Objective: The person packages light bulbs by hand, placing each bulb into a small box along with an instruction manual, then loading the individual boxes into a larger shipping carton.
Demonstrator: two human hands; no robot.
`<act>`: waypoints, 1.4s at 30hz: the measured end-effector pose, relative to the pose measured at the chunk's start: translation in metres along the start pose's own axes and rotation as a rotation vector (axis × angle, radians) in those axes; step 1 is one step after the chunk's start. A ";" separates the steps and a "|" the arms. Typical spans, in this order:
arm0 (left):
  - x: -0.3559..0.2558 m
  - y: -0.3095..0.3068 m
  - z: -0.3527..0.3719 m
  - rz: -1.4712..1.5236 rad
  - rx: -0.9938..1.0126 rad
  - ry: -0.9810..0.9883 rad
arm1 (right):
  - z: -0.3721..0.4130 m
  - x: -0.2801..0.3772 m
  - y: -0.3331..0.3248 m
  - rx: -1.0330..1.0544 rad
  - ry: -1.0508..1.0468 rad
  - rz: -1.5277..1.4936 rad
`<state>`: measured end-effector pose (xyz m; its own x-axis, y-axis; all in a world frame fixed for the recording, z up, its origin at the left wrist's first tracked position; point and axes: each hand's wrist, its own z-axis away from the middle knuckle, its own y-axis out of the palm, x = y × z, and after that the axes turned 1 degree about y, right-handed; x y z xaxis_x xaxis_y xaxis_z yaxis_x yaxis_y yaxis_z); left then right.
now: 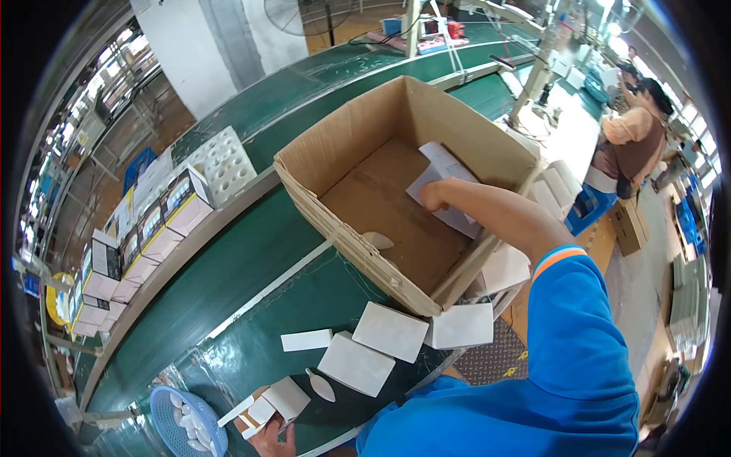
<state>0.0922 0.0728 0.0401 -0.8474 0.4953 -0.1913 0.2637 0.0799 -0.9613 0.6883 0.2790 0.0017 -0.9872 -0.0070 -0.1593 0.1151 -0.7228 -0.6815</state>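
Observation:
My right hand (434, 196) reaches into a large open cardboard box (335, 156), its fingers closed at white papers or flat cartons (451, 169) inside. What exactly it grips is hidden. At the bottom, my left hand (272, 440) holds a small white box (286, 397) with open flaps and brown card showing at its end. A white oval piece (321, 386) lies just right of that box on the green surface. Several closed white boxes (390, 330) and a flat white strip (306, 340) lie between the cardboard box and me.
A blue basket (217, 428) of white pieces stands at the lower left. Printed boxes (141, 242) and a white tray with holes (223, 166) line the left side. A metal rail (190, 238) curves along the green belt. A co-worker (636, 137) is at the right.

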 end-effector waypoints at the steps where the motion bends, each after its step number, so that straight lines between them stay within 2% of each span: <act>1: -0.005 -0.003 -0.001 -0.009 0.012 -0.013 | 0.004 -0.005 0.001 0.015 -0.005 0.121; 3: -0.011 -0.008 -0.007 -0.016 -0.078 0.031 | -0.005 -0.031 0.010 0.114 -0.001 0.292; 7: 0.001 0.002 -0.004 -0.153 -0.006 0.077 | -0.006 -0.062 0.032 0.155 0.100 0.075; 9: 0.009 0.007 0.003 -0.134 0.085 -0.050 | -0.014 -0.060 0.044 0.299 0.092 0.438; 10: 0.010 0.006 0.004 -0.140 0.095 -0.052 | -0.016 -0.061 0.049 0.303 0.082 0.434; 12: 0.014 0.007 0.004 -0.180 0.095 -0.015 | -0.016 -0.068 0.055 0.230 0.233 0.135; 13: 0.019 0.012 0.010 -0.179 0.099 -0.016 | -0.012 -0.067 0.053 0.234 0.231 0.135; 16: 0.026 0.016 0.018 -0.144 0.119 -0.080 | 0.008 -0.057 0.044 0.283 0.187 0.124; 19: 0.005 0.005 -0.001 -0.043 0.064 -0.095 | 0.005 -0.023 0.025 0.294 -0.020 -0.102; 20: 0.006 0.006 0.002 -0.094 0.155 -0.161 | -0.002 -0.008 0.018 0.262 -0.051 -0.216; 21: 0.007 0.006 0.004 -0.148 0.244 -0.227 | -0.005 0.011 0.015 0.056 -0.192 -0.247; 22: 0.009 0.006 0.008 -0.153 0.249 -0.224 | 0.011 0.031 -0.005 -0.019 -0.353 -0.306; 24: 0.014 0.007 0.013 -0.223 0.269 -0.205 | -0.006 0.074 0.004 -0.201 -0.414 -0.317; 25: 0.012 0.007 0.012 -0.231 0.267 -0.212 | 0.005 0.087 0.005 -0.205 -0.425 -0.317; 27: -0.001 0.002 0.004 0.076 0.063 -0.211 | 0.037 0.113 -0.004 -0.275 -0.540 -0.307; 30: -0.019 -0.006 -0.010 0.076 0.054 -0.251 | 0.034 0.134 0.000 -0.281 -0.442 -0.152; 33: -0.024 -0.007 -0.016 0.103 0.015 -0.315 | 0.034 0.136 0.008 -0.336 -0.373 0.192; 37: -0.027 -0.010 -0.019 0.118 0.026 -0.349 | 0.034 0.136 0.011 -0.251 -0.396 0.149; 42: -0.026 -0.013 -0.023 0.160 -0.010 -0.296 | 0.038 0.124 0.011 -0.210 -0.400 0.099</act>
<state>0.1213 0.0792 0.0623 -0.8914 0.2294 -0.3907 0.4078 0.0303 -0.9126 0.5628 0.2442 0.0019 -0.9307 -0.3646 0.0293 0.1898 -0.5500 -0.8133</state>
